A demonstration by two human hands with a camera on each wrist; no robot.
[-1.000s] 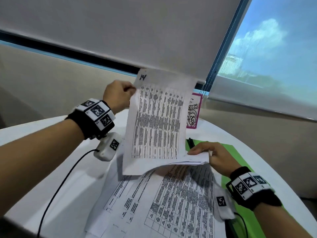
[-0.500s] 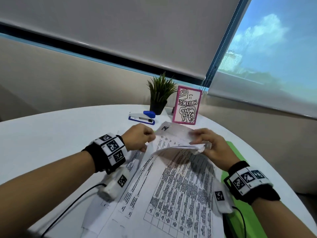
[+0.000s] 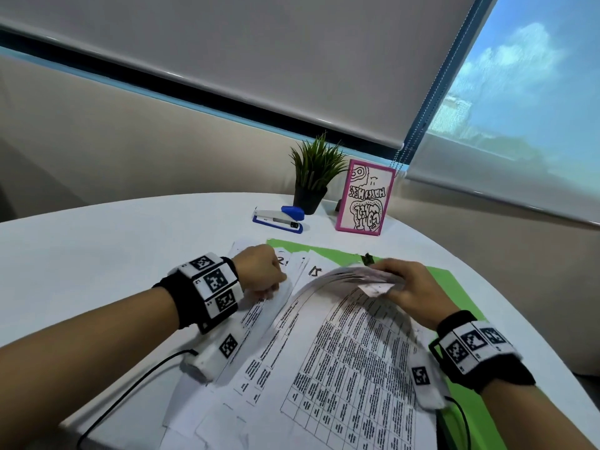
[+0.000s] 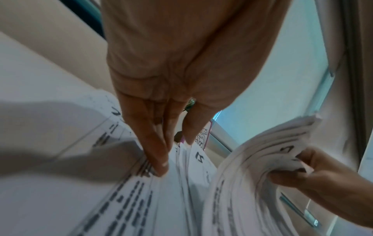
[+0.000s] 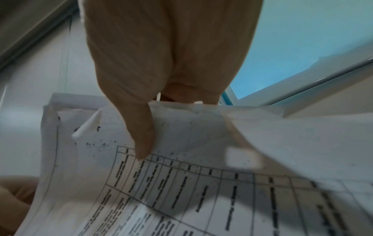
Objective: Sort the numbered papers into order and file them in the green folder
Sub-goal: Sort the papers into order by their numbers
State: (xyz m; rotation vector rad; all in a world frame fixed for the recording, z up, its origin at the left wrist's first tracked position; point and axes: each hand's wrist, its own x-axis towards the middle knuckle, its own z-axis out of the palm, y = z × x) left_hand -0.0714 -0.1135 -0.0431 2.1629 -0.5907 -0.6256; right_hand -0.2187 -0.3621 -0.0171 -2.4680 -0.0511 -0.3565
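Observation:
A loose pile of printed, hand-numbered papers lies over the green folder on the white table. My right hand grips the far edges of several top sheets and curls them back toward me, thumb on top. Under the lifted bundle, a sheet marked 15 shows. My left hand is at the pile's left side, its straight fingers pressing down on a sheet. The right hand shows in the left wrist view too.
At the back of the table stand a blue and white stapler, a small potted plant and a pink-framed card. A dark clip sits at the folder's far edge. Wrist cables trail near the front edge.
The sheet marked 14, held up by my left hand, came down onto the pile. My left hand let it go and now presses the papers. My right hand bent the top sheets back.

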